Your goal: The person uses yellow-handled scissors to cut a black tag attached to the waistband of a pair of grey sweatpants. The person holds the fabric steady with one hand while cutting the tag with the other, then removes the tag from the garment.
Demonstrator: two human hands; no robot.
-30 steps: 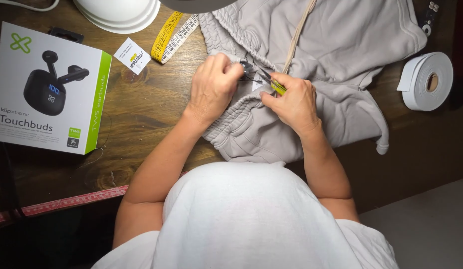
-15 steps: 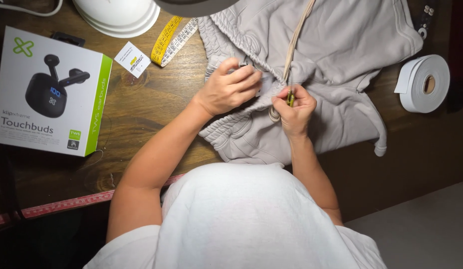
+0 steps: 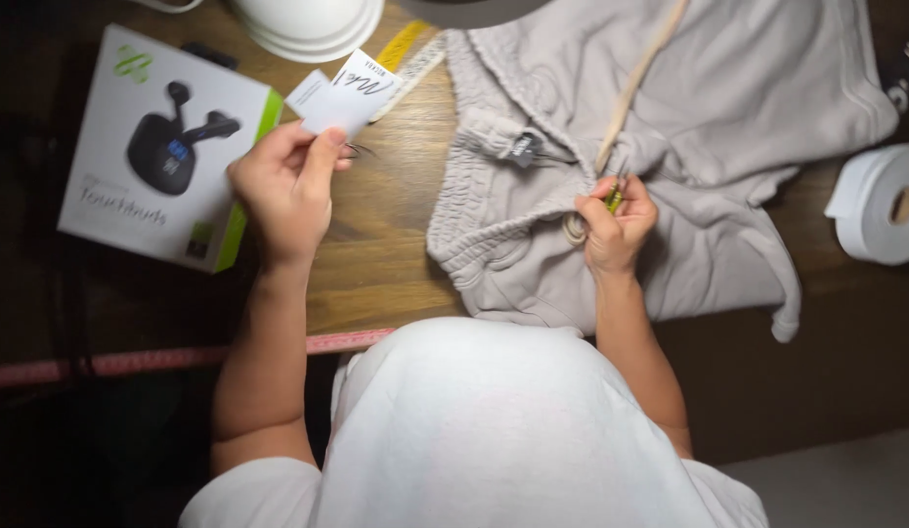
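My left hand [image 3: 283, 191] is raised over the wooden table and pinches a small white paper tag [image 3: 355, 93] between thumb and fingers. Just behind it lies a second small white card [image 3: 306, 91]. My right hand [image 3: 616, 227] rests on a grey drawstring garment [image 3: 728, 108], closed around a small yellow-green tool [image 3: 615, 198] at the waistband. A beige drawstring [image 3: 635, 78] runs up from that hand. A small dark label [image 3: 523, 148] sits on the ribbed waistband to the left of my right hand.
A white and green earbuds box [image 3: 161, 147] lies at the left. A white bowl-like object [image 3: 308, 22] and a yellow tape measure [image 3: 406, 44] sit at the top. A white tape roll [image 3: 885, 205] is at the right. A pink measuring tape [image 3: 161, 357] runs along the table edge.
My left hand left the garment's waistband, moved left and picked up the white tag from the table. My right hand stays on the garment with the tool.
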